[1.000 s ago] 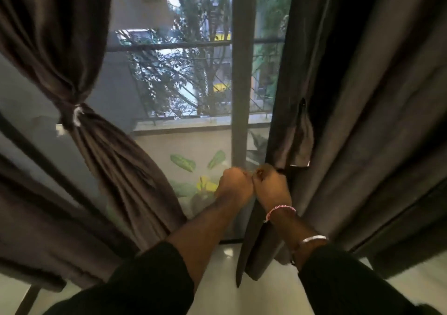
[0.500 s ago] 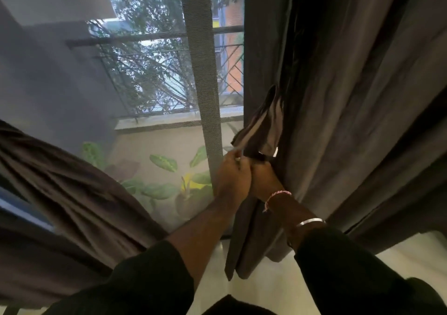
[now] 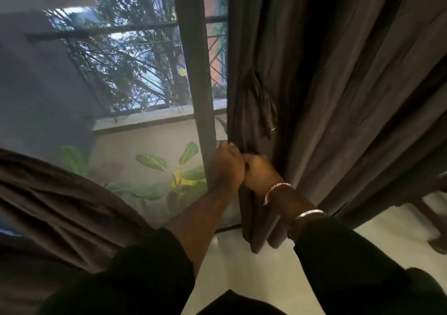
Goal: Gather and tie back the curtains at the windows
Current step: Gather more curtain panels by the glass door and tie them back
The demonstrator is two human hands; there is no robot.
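A dark brown curtain [image 3: 338,85] hangs at the right of the window. A matching tie-back strip [image 3: 260,101] dangles against its inner edge, with a small metal piece near its lower end. My left hand [image 3: 226,164] and my right hand [image 3: 260,172] are pressed together at the curtain's edge, fingers curled, each gripping the fabric just below the strip. What lies between the fingers is hidden. Another brown curtain [image 3: 60,205] spreads across the lower left; its tie is out of view.
The grey window frame post [image 3: 196,72] stands just left of my hands. Behind the glass are a balcony railing [image 3: 121,26], trees and leafy plants [image 3: 154,164]. A pale glossy floor [image 3: 242,266] lies below. A dark piece of furniture [image 3: 430,193] stands at the far right.
The view has swung right and closer to the right curtain. The tie-back strip, lifted by my hands before, now hangs down against the curtain. Both hands stay together at the curtain's edge.
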